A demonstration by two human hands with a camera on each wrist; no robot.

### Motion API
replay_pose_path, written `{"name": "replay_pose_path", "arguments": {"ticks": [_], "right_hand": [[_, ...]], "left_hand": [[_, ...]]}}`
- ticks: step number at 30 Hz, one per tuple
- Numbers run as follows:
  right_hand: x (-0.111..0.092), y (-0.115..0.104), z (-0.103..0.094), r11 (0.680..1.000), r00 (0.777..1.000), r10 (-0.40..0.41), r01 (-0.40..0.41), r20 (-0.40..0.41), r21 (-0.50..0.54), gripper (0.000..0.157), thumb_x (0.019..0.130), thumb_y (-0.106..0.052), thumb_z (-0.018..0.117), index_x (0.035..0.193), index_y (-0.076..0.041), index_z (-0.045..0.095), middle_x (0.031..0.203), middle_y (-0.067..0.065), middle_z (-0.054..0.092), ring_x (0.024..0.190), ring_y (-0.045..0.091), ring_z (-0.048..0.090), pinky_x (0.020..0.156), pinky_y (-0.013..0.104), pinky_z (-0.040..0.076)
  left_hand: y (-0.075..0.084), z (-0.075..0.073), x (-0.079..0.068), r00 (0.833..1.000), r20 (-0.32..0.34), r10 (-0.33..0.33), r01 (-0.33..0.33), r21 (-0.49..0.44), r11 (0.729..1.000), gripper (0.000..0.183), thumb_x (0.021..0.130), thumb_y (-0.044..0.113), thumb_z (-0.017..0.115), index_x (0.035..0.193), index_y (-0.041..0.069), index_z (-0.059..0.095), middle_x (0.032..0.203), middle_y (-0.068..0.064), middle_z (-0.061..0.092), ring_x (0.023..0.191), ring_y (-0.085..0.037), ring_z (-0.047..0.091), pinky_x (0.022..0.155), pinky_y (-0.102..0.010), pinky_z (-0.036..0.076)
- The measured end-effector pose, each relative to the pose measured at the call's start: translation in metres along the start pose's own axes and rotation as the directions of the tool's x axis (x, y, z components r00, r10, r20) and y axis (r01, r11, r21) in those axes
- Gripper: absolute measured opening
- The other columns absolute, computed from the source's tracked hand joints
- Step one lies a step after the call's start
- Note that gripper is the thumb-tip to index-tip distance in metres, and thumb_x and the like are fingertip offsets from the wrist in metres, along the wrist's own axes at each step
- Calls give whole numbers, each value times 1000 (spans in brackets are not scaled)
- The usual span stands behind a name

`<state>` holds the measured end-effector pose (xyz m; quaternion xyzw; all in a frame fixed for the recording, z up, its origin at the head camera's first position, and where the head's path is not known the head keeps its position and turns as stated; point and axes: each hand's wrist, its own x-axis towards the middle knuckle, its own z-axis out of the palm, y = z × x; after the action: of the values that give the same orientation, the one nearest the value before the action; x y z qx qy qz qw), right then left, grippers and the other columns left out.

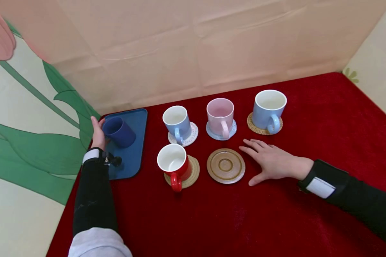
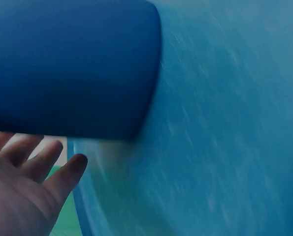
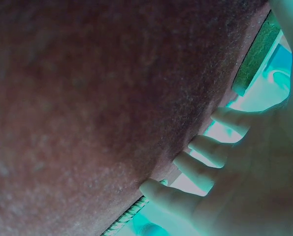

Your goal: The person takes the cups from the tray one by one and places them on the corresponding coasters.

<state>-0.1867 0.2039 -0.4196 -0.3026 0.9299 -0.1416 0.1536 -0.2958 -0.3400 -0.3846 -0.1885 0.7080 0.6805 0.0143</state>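
At the left, a dark blue cup [image 1: 121,132] stands on a blue tray [image 1: 137,157]. My left hand [image 1: 98,135] is at the cup's left side with its fingers extended; the left wrist view shows the fingers [image 2: 62,174] beside the cup [image 2: 72,69]. Whether they touch it I cannot tell. My right hand [image 1: 270,160] is spread low over the red cloth, just right of a brown saucer [image 1: 216,165], and holds nothing. Spread fingers [image 3: 195,172] appear close to the cloth in the right wrist view.
A light blue mug [image 1: 177,123], a pink mug [image 1: 219,116] and a larger blue mug [image 1: 267,110] stand on coasters in the back row. In front, a red mug [image 1: 175,164] stands on a beige coaster [image 1: 194,170]. Behind the table hangs a beige cloth [image 1: 180,53].
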Motion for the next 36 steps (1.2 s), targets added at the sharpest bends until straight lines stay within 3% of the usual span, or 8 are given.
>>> {"name": "replay_pose_path", "arguments": {"ticks": [4,11,15,18,21,25,28,36], "right_hand": [[0,0,0,1000,1000,6,-6,6,8,113,71,-69,80,154,-4,39,160,28,30,144,51,27,104,73,33],[0,0,0,1000,1000,9,-9,3,8,114,70,-69,80,154,-4,39,160,28,30,144,51,27,104,73,33],[0,1,0,1000,1000,5,-5,1,9,114,71,-69,80,154,-4,39,160,28,30,144,51,27,104,73,34],[0,1,1,1000,1000,1,-1,-2,9,113,71,-69,80,154,-4,39,160,28,30,144,51,27,104,73,33],[0,1,1,1000,1000,-5,5,-4,10,113,71,-70,79,154,-4,39,160,28,30,144,51,27,104,73,33],[0,1,1,1000,1000,-9,9,-11,10,113,72,-70,79,154,-4,39,159,28,30,144,51,27,104,73,33],[-1,1,1,1000,1000,-8,8,-9,11,113,72,-70,79,154,-4,39,159,29,31,144,51,28,105,73,32],[-1,2,2,1000,1000,0,0,-3,5,114,72,-71,78,155,-4,39,159,29,30,144,51,28,105,73,32]], "left_hand": [[3,5,-1,998,60,-27,32,-79,996,81,100,64,-6,165,20,13,168,0,17,147,-10,24,122,-36,11],[5,2,2,995,102,4,3,-71,997,85,100,65,-6,164,17,20,163,2,29,142,-11,32,122,-41,9],[3,-2,2,992,110,63,-61,-19,998,82,102,65,-1,147,23,52,127,10,60,117,-6,50,113,-38,24],[2,-4,3,988,105,109,-115,51,992,71,104,61,1,120,27,62,101,20,64,102,-2,53,99,-34,32],[2,-5,3,985,92,147,-163,198,967,75,106,55,-2,129,19,59,116,9,64,112,-9,52,99,-29,32],[5,-2,1,977,41,211,-208,441,873,79,109,46,-3,149,-4,43,153,-20,44,142,-27,37,116,-30,23],[6,0,-2,966,-2,258,-217,535,817,76,110,41,0,146,-11,43,157,-29,35,148,-39,29,121,-39,19],[3,-9,-14,978,-30,208,-163,522,837,79,109,46,0,144,-13,38,160,-26,31,150,-37,23,122,-44,17]]}}
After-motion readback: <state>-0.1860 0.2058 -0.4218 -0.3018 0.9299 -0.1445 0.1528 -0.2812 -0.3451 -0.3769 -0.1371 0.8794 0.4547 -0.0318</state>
